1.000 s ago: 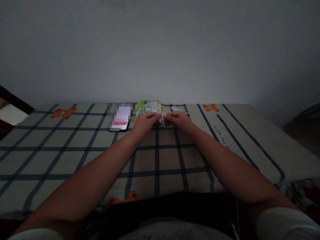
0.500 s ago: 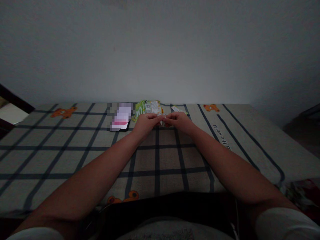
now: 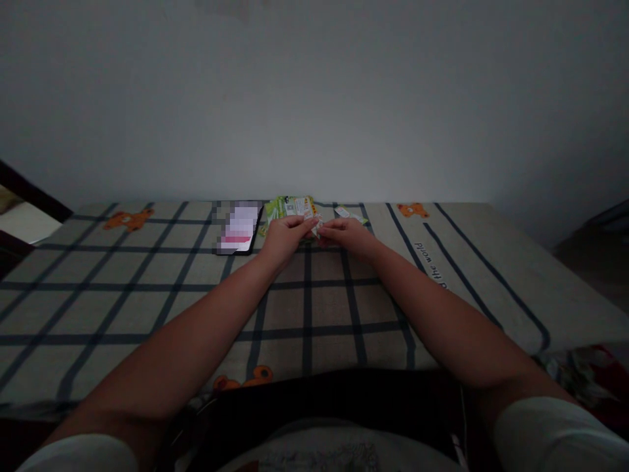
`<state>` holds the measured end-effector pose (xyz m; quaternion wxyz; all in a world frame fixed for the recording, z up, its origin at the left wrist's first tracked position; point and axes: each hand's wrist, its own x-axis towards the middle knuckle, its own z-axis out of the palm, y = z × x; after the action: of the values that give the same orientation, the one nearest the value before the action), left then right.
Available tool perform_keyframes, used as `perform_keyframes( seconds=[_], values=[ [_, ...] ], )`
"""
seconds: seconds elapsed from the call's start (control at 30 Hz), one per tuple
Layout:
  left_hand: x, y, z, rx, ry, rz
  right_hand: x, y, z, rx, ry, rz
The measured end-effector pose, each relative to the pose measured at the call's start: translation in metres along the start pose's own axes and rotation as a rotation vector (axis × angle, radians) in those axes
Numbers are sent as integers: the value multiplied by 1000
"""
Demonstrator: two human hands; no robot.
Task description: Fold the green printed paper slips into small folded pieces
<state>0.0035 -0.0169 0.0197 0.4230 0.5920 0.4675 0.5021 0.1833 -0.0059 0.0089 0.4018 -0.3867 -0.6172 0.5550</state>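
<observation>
My left hand (image 3: 285, 237) and my right hand (image 3: 348, 235) meet at the far side of a checked bed sheet (image 3: 147, 295). Both pinch a small whitish piece of paper or wrapper (image 3: 319, 227) between their fingertips. Just behind the hands lies a green and white printed packet (image 3: 291, 207). A smaller printed scrap (image 3: 346, 212) lies to the right of it. The room is dim, so the small piece's details are hard to make out.
A phone with a lit screen (image 3: 238, 228) lies left of the packet. A plain wall rises right behind the bed. The sheet has orange bear prints (image 3: 128, 219) and dark lettering (image 3: 431, 265). Dark furniture (image 3: 19, 203) stands at far left.
The hands stay together on the small piece, with only slight finger movement. The view has shifted a little downward.
</observation>
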Motion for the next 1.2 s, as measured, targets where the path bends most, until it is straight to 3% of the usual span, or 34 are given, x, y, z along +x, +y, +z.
perform_keyframes(
  seconds=[0.37, 0.57, 0.77, 0.93, 1.2],
  values=[
    [35, -1, 14, 178, -5, 121, 12, 9, -7, 30, 153, -42],
    [32, -12, 19, 150, 22, 217, 13, 10, -9, 67, 117, -68],
    [29, -19, 19, 7, -18, 176, 13, 14, -11, 8, 164, -89],
    [36, -28, 20, -148, -75, 99, 12, 14, -16, 119, 97, -59],
    [35, -27, 19, -214, -96, 73, 14, 17, -17, 43, 87, -95]
  ],
)
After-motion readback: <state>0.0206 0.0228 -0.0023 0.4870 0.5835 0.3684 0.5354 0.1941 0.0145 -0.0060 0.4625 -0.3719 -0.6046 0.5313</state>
